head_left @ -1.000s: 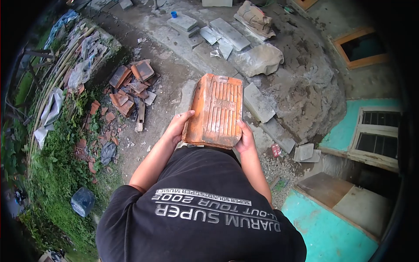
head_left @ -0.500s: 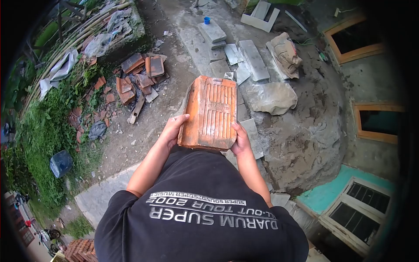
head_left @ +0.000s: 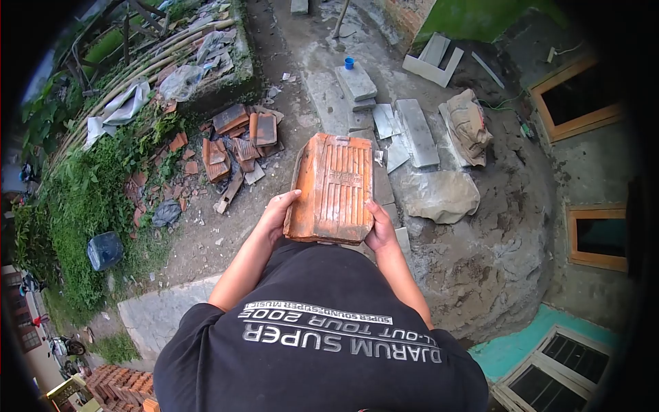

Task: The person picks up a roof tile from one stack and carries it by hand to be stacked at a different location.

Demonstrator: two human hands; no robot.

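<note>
A short stack of orange clay roof tiles [head_left: 336, 185] is held in front of my body, its ribbed face upward and its edges worn and darkened. My left hand [head_left: 280, 208] grips the left side, thumb over the edge. On the opposite side my right hand [head_left: 379, 226] is closed around the lower right edge, thumb on top. The fingers beneath the tiles are hidden. Beyond them on the ground, to the left, lies a loose pile of similar roof tiles [head_left: 263, 130].
Grey concrete slabs [head_left: 416, 134] and a crumpled sack [head_left: 467, 127] lie ahead to the right, beside a sand heap [head_left: 494, 240]. A blue cup [head_left: 349, 63] stands on stacked slabs. Weeds and a blue plastic container [head_left: 105, 250] are at left; stacked tiles [head_left: 120, 388] sit lower left.
The surroundings have shifted right and somewhat down in view, showing more of the path ahead. Both hands keep the tiles, which appear slightly lower in the picture.
</note>
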